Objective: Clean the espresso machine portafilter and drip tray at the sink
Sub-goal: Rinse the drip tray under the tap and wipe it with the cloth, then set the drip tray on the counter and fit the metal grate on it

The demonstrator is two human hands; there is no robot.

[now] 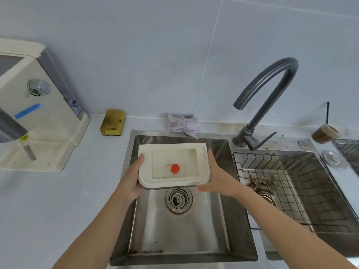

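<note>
I hold the cream drip tray [172, 152], with a red float [175, 168] in its recess, level over the left sink basin [180, 230]. My left hand [132, 178] grips its left edge, thumb on top. My right hand [219, 177] holds the right edge, fingers straight along the side and thumb spread away from it. The cream espresso machine [38, 121] stands on the counter at left, its base bare where the tray sat. No portafilter is visible.
A grey gooseneck faucet [272, 98] stands behind the divider. A yellow sponge [112, 122] and a crumpled cloth [183, 124] lie by the wall. The right basin holds a wire basket [291, 189] with coffee grounds. A drain strainer [178, 199] sits below the tray.
</note>
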